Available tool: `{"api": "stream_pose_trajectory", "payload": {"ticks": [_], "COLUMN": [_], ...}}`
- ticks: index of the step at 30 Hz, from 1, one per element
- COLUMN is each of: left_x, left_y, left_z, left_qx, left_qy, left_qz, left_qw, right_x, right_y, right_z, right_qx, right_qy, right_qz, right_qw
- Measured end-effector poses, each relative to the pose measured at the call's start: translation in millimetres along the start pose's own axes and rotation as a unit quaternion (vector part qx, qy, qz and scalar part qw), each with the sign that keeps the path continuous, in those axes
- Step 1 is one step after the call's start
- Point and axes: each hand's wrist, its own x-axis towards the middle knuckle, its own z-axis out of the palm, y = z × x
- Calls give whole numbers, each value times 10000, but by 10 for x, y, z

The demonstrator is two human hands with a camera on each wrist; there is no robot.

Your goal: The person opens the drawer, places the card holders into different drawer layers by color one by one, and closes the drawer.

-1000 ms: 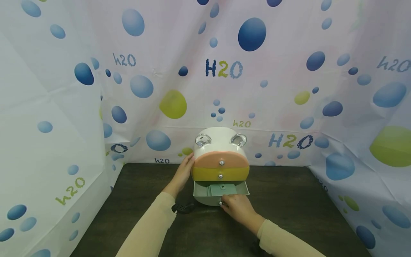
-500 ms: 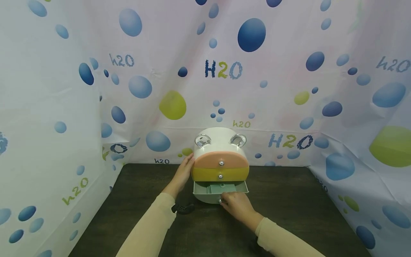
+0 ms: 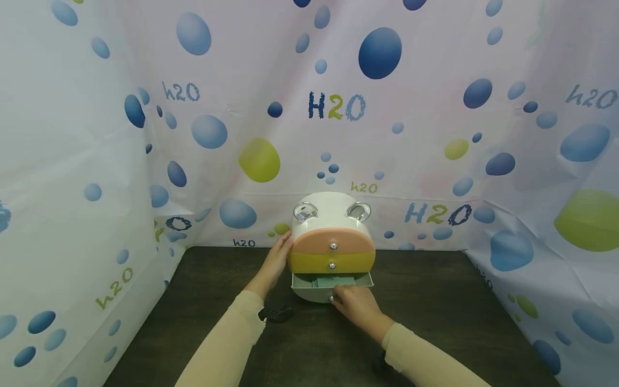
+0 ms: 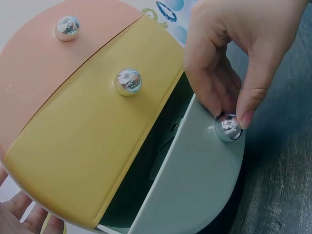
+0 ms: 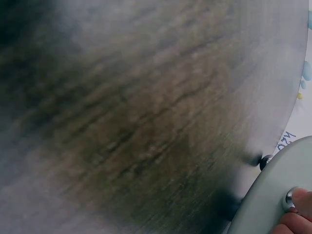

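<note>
A small white cabinet (image 3: 326,209) with orange, yellow and pale green drawers stands on the dark table. My left hand (image 3: 272,264) rests against its left side, its fingers (image 4: 34,218) fairly straight. The pale green bottom drawer (image 4: 195,170) is partly pulled out. Thumb and fingers of my right hand (image 3: 359,307) pinch the drawer's silver knob (image 4: 229,128). A flat green piece (image 3: 336,281) shows inside this drawer. Above it, the yellow drawer (image 3: 309,263) and the orange drawer (image 3: 314,241) sit closed, each with a silver knob.
Two shiny silver loops (image 3: 359,211) stick up at the cabinet's top front. A black perforated object (image 3: 278,314) is by the left wrist on the table (image 3: 425,312). Behind and at both sides hangs a white sheet (image 3: 416,97) with blue and green dots.
The bottom drawer has slid a little inward, with my right hand moving forward on its knob. Less of the green piece inside shows now. The left hand stays against the cabinet.
</note>
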Motion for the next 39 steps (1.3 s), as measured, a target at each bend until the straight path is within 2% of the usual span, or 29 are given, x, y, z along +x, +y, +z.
{"api": "stream_pose_trajectory", "payload": {"ticks": [6, 9, 14, 16, 19, 24, 29, 39], "left_x": [177, 200, 195, 163, 165, 188, 186, 171], "left_y": [-279, -334, -338, -272, -257, -333, -328, -301], "left_z": [-15, -10, -9, -15, -21, -14, 3, 10], "left_qx": [-64, -42, -85, -104, -114, -14, 36, 2], "left_qy": [38, 107, 125, 61, 8, 104, 168, 166], "left_qz": [43, 77, 134, 105, 84, 79, 67, 111], "left_qw": [10000, 9999, 9998, 9999, 9999, 9999, 9998, 9998], "right_x": [34, 54, 98, 115, 133, 156, 185, 196], "right_y": [27, 30, 44, 53, 61, 69, 90, 136], "right_z": [22, 23, 42, 50, 57, 72, 93, 137], "right_qx": [-61, -125, -257, -301, -328, -343, -340, -296], "right_qy": [-19, 10, 103, 189, 357, 401, 312, 579], "right_qz": [98, 142, 199, 200, 170, 193, 290, 214], "right_qw": [9999, 9998, 9994, 9992, 9987, 9984, 9985, 9977]}}
